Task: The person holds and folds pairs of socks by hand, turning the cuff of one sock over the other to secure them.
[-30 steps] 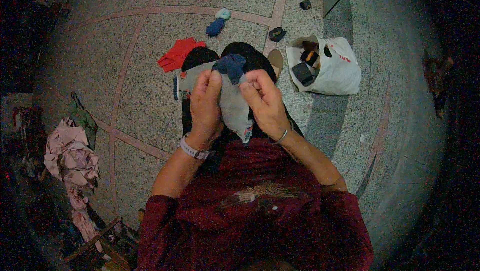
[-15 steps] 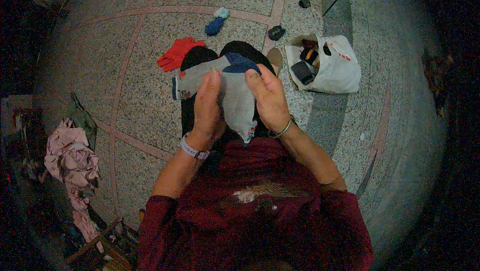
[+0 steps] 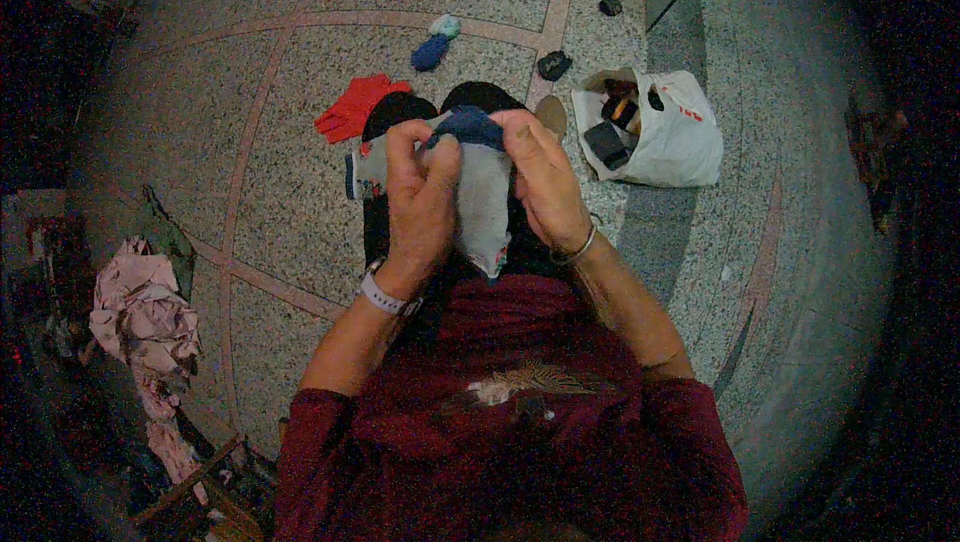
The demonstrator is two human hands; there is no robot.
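A grey sock (image 3: pixel 482 200) with a navy patch hangs between my hands above my knees. My left hand (image 3: pixel 422 197) is closed, its thumb and bent fingers pinching the left side by the navy part. On the opposite side, my right hand (image 3: pixel 548 182) grips the top edge between thumb and fingers. The sock's lower end, with a small red print, droops toward my lap. More grey knit (image 3: pixel 368 174) with a navy-edged end lies over my left thigh, partly behind my left hand; whether it is the same sock or a second one, I cannot tell.
A red cloth (image 3: pixel 358 110) lies beyond my left knee. Farther off are a blue and pale bundle (image 3: pixel 432 50) and dark bundles (image 3: pixel 553 66). To the right stands a white plastic bag (image 3: pixel 680 142) with rolled dark items inside. Pink crumpled fabric (image 3: pixel 150 312) is at the left.
My left hand has shifted up and inward, its fingers now curled at the navy part. My right hand has turned slightly, and the navy part is bunched up between the hands.
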